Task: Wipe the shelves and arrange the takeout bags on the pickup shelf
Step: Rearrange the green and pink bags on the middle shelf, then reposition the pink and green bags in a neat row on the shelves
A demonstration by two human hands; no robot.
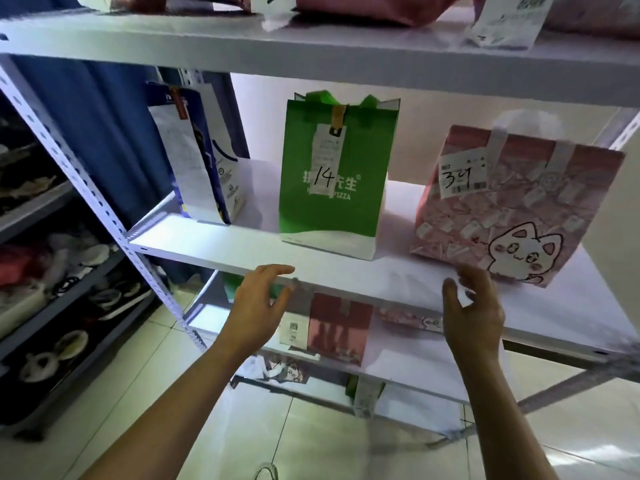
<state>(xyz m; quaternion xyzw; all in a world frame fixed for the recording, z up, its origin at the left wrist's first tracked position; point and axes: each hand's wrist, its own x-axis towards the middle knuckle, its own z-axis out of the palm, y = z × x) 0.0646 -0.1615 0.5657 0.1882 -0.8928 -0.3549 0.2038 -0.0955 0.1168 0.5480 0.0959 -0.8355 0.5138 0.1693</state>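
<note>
Three takeout bags stand on the white middle shelf [221, 245]. A blue and white bag [197, 152] is at the left, a green pizza bag [334, 174] marked 14 in the middle, and a pink cat-print bag [512, 206] marked 34 at the right. My left hand [261, 306] hovers open in front of the shelf's front edge, below the green bag. My right hand [472, 310] is open too, fingers apart, just below the pink bag's lower left corner. Neither hand holds anything.
The top shelf [311, 46] carries pink bags and receipts. A lower shelf [415, 372] holds a red bag [337, 327] and other bags. A dark rack of shoes [59, 271] stands at the left. A perforated metal upright [104, 209] frames the left side. Tiled floor lies below.
</note>
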